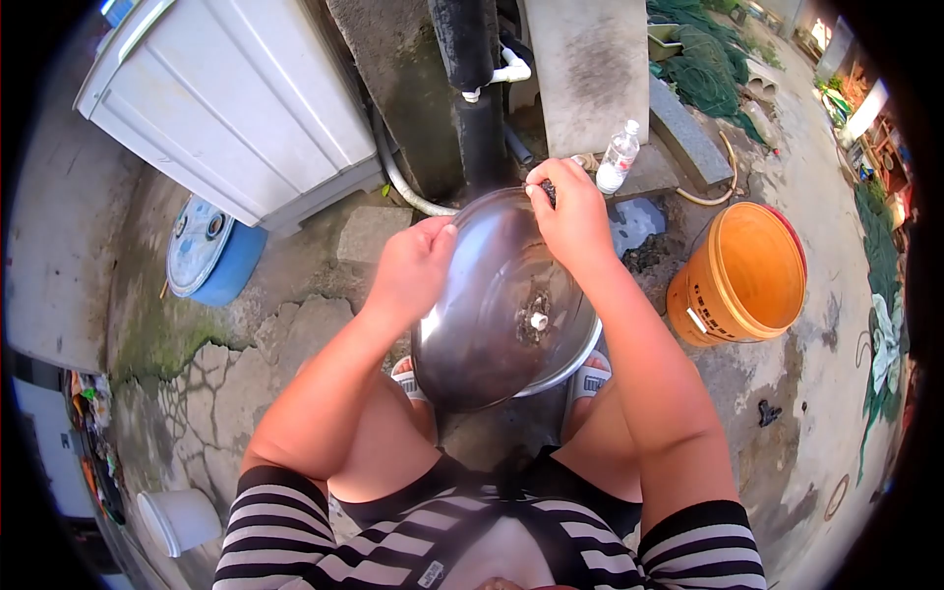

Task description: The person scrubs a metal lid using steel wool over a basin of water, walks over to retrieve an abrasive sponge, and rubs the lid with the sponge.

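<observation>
A large, shiny, domed pot lid (482, 295) is tilted up between my knees, with a white stub and dark grime around its middle. My left hand (418, 265) is closed on the lid's left rim, thumb on top. At the far rim, my right hand (570, 211) is closed around a dark scouring pad (549, 192), which shows only in part between the fingers. Beneath the lid, the pale metal rim of a basin (565, 377) peeks out; the rest of it is hidden.
An orange bucket (688, 305) stands at the right. Beyond my right hand is a clear plastic bottle (619, 159). A blue drum (231, 261) and a big white bin (236, 98) are at the left. A white bucket (187, 521) sits lower left. Black pipes (472, 128) rise ahead.
</observation>
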Demonstrator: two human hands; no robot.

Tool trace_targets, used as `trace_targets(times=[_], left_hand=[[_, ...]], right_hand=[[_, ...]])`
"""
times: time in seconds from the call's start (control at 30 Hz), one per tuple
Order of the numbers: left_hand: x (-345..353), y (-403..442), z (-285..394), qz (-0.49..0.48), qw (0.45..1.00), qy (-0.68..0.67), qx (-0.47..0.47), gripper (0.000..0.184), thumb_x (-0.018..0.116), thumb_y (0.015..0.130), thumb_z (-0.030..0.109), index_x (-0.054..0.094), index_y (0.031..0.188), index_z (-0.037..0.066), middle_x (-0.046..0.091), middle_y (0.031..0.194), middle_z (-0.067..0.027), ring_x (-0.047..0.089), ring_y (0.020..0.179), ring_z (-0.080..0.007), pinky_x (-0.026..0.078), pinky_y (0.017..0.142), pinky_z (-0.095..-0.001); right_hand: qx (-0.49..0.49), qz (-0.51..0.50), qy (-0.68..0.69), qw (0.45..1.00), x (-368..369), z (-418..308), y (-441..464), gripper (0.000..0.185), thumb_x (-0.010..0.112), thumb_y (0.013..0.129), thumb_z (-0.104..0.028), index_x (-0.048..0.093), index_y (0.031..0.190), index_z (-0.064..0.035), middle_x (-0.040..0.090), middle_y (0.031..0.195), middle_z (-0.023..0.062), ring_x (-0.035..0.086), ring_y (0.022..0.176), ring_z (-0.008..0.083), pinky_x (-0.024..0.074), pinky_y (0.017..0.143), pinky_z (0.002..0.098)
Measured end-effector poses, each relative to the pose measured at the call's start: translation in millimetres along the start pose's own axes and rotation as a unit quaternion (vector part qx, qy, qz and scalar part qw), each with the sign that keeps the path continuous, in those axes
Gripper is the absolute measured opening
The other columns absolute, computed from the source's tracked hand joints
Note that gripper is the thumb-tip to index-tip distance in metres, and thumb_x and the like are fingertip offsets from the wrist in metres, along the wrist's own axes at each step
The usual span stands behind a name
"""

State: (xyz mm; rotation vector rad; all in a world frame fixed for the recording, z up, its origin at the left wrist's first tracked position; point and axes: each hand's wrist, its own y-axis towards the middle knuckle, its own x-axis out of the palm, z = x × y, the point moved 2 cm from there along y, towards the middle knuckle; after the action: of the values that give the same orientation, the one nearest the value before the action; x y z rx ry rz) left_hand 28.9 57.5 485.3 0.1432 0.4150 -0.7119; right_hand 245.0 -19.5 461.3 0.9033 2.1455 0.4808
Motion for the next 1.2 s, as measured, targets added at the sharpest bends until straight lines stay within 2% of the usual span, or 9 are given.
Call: trace_targets(times=[0.57, 0.7, 0.77, 0.8, 0.9, 0.93, 1.0, 1.1, 1.2], left_hand=[[-9.9, 9.3, -18.1, 0.067, 0.998, -0.014, 0.015, 0.031, 0.054, 0.111, 0.021, 0.072, 0.124, -0.001, 0.076, 0.094, -0.0119, 0.067, 0.086, -0.017, 0.053, 0.087, -0.0337], [-15.4, 7.5, -22.1, 0.115, 0.992, 0.029, 0.045, 0.032, 0.056, 0.11, 0.022, 0.072, 0.125, -0.001, 0.075, 0.09, -0.0124, 0.065, 0.082, -0.0164, 0.054, 0.083, -0.0336], [-22.8, -1.4, -10.1, 0.136, 0.987, 0.073, 0.045, 0.032, 0.056, 0.11, 0.021, 0.072, 0.126, -0.001, 0.069, 0.083, -0.0083, 0.06, 0.077, -0.0126, 0.051, 0.076, -0.0312], [-24.9, -6.6, -6.9, 0.151, 0.984, 0.074, 0.06, 0.032, 0.055, 0.11, 0.021, 0.071, 0.128, 0.0, 0.067, 0.081, -0.006, 0.057, 0.075, -0.0116, 0.05, 0.074, -0.0301], [-36.3, -21.3, -6.8, 0.197, 0.967, 0.145, 0.077, 0.032, 0.055, 0.11, 0.022, 0.069, 0.129, -0.001, 0.068, 0.083, -0.0085, 0.059, 0.076, -0.0121, 0.051, 0.075, -0.0307], [-41.1, -22.3, -16.0, 0.201, 0.966, 0.137, 0.092, 0.033, 0.056, 0.11, 0.022, 0.069, 0.13, 0.0, 0.067, 0.086, -0.0108, 0.06, 0.077, -0.0126, 0.051, 0.076, -0.0307], [-45.8, -26.2, -26.0, 0.189, 0.976, 0.098, 0.045, 0.033, 0.053, 0.112, 0.019, 0.066, 0.134, -0.002, 0.069, 0.094, -0.0028, 0.058, 0.081, -0.0074, 0.048, 0.076, -0.0238], [-45.2, -19.9, -40.1, 0.163, 0.983, 0.083, -0.011, 0.035, 0.051, 0.115, 0.017, 0.062, 0.139, -0.005, 0.068, 0.101, 0.0032, 0.055, 0.085, -0.0032, 0.045, 0.077, -0.0182], [-35.8, 8.7, -62.2, 0.179, 0.966, 0.188, -0.015, 0.034, 0.052, 0.115, 0.019, 0.066, 0.135, -0.006, 0.071, 0.103, -0.0032, 0.058, 0.088, -0.006, 0.048, 0.08, -0.0204]], right_hand=[[0.055, 0.005, -0.003, 0.998, -22.6, 20.6, 7.3, 0.011, 0.073, 0.092, -0.006, 0.066, 0.1, -0.0046, 0.071, 0.102, 0.0152, 0.069, 0.099, 0.0367, 0.0546, 0.086, 0.0447], [0.131, -0.073, 0.01, 0.989, -25.6, 19.8, 0.2, 0.014, 0.073, 0.095, -0.013, 0.067, 0.104, -0.0039, 0.073, 0.101, 0.015, 0.071, 0.095, 0.0342, 0.0552, 0.086, 0.0421], [0.165, -0.138, 0.019, 0.976, -24.2, 29.9, -11.2, 0.018, 0.073, 0.097, -0.015, 0.068, 0.109, -0.003, 0.074, 0.101, 0.0131, 0.072, 0.092, 0.0283, 0.056, 0.087, 0.0375], [0.201, -0.171, -0.003, 0.965, -26.7, 30.1, -18.6, 0.026, 0.074, 0.098, -0.022, 0.067, 0.113, -0.0017, 0.075, 0.104, 0.0155, 0.072, 0.094, 0.0312, 0.056, 0.087, 0.0391], [0.09, -0.121, -0.137, 0.979, -46.3, 21.9, -48.1, 0.022, 0.07, 0.1, -0.022, 0.067, 0.109, -0.0026, 0.072, 0.1, 0.0181, 0.07, 0.098, 0.0392, 0.0538, 0.087, 0.0496], [0.131, -0.186, -0.128, 0.965, -57.4, 17.3, -53.2, 0.021, 0.069, 0.1, -0.022, 0.067, 0.109, -0.0026, 0.071, 0.102, 0.018, 0.069, 0.099, 0.0398, 0.0539, 0.087, 0.0499], [0.206, -0.314, -0.106, 0.921, -83.0, 9.5, -57.9, 0.019, 0.068, 0.101, -0.021, 0.067, 0.107, -0.0026, 0.071, 0.107, 0.0178, 0.067, 0.101, 0.0408, 0.054, 0.088, 0.0504], [0.221, -0.374, -0.111, 0.894, -93.0, 31.3, -82.4, 0.015, 0.07, 0.091, -0.016, 0.068, 0.1, -0.0047, 0.069, 0.106, 0.016, 0.066, 0.102, 0.0404, 0.0542, 0.086, 0.0504], [0.162, -0.374, -0.142, 0.902, -86.2, 72.4, -104.5, 0.017, 0.07, 0.081, -0.012, 0.067, 0.096, -0.0056, 0.068, 0.099, 0.0144, 0.066, 0.099, 0.0374, 0.0537, 0.084, 0.0479]])
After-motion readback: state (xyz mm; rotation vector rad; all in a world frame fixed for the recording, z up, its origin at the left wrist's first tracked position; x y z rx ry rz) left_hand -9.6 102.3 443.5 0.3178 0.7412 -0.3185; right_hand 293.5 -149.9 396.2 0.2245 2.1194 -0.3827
